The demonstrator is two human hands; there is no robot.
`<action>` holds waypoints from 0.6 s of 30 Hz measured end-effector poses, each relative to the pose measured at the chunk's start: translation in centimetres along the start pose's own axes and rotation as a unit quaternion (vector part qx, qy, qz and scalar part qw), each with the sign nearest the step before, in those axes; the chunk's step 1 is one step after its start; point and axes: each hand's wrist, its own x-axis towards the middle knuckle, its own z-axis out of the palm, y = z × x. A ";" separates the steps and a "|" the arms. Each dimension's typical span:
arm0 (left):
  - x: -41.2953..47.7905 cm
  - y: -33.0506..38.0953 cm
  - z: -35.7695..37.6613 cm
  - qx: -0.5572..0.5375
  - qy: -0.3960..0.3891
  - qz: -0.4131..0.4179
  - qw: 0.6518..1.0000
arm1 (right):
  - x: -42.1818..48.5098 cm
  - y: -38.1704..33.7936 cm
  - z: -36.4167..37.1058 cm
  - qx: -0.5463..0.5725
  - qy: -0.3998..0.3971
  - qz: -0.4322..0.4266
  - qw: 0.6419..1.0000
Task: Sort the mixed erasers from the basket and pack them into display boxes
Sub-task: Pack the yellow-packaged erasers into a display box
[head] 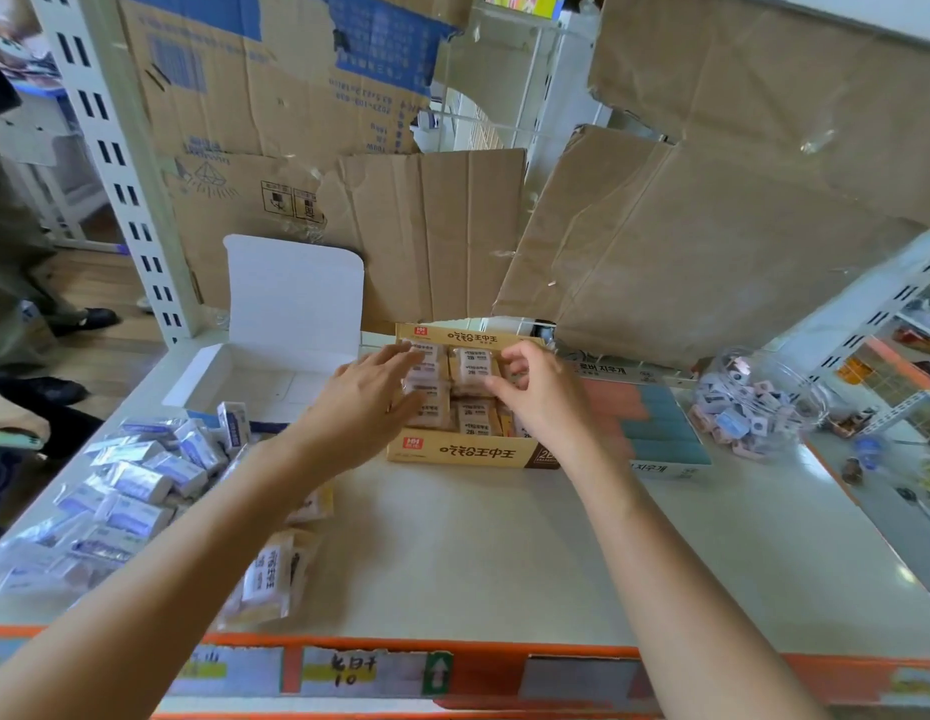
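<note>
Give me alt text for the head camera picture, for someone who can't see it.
Two bare hands, left hand and right hand, arrange wrapped erasers in a tan display box on a white shelf. A pile of blue-and-white erasers lies at left beside an open white box; torn cardboard stands behind.

Torn cardboard sheets [712, 210] across the upper frame, white slotted upright [114, 163] at upper left, wood floor [99, 283] at left, pale shelf [478, 553] with orange edge below.

A pale tabletop [452, 537] holds wrapped erasers [135, 480] along its left edge, display boxes [468, 452] at the back, a clear jar [753, 402] at the right edge.
</note>
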 end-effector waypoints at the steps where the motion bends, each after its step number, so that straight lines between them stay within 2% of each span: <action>1: -0.5 -0.4 -0.6 -0.001 0.012 0.008 1.000 | -0.5 -0.2 -0.2 -0.011 -0.006 -0.018 1.000; 6: -3.7 -2.7 -2.9 0.036 -0.018 0.014 0.999 | -2.7 -1.2 -0.1 -0.003 -0.052 -0.079 0.996; 12: -7.3 -3.5 -2.5 0.165 -0.084 0.015 0.983 | -4.6 -2.0 0.9 0.005 -0.024 -0.119 0.993; 18: -8.1 -3.8 -1.7 0.202 -0.043 0.005 0.978 | -5.7 -2.7 1.3 0.041 0.001 -0.144 0.989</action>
